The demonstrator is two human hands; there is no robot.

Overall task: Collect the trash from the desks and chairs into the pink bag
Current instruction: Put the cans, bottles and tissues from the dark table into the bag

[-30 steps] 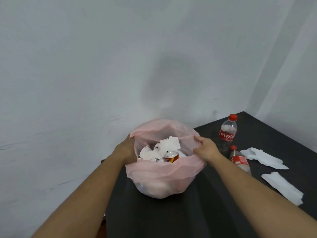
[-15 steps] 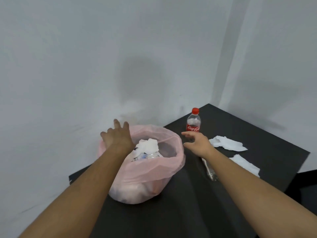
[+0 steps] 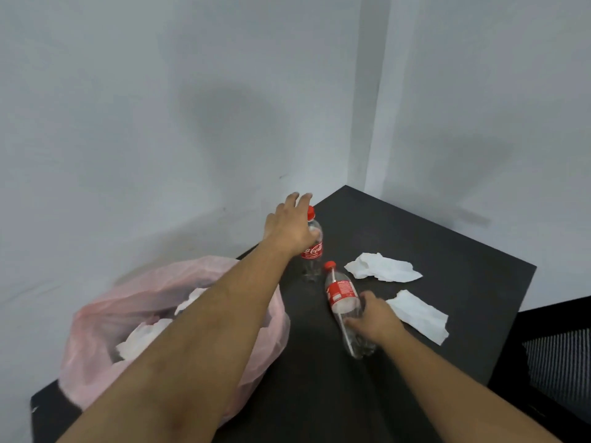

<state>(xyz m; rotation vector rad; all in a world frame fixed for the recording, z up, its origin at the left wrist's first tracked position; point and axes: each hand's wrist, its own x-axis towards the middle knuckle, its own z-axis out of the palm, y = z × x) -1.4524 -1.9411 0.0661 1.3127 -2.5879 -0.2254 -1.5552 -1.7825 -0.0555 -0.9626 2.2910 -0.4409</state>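
The pink bag stands open at the desk's left end with crumpled white paper inside; my left forearm crosses over it. An upright clear cola bottle with a red cap stands near the wall. My left hand reaches it with fingers stretched out beside its neck, not closed round it. A second, similar bottle lies on its side, cap pointing away from me. My right hand grips its lower body, thumb on top.
Two crumpled white tissues lie on the black desk to the right of the bottles. The desk sits in a corner of grey walls. A black chair stands past the desk's right edge.
Both hands left the bag's rim. My left hand reached right to the upright bottle, and my right hand dropped onto the lying bottle and gripped it. The view turned right.
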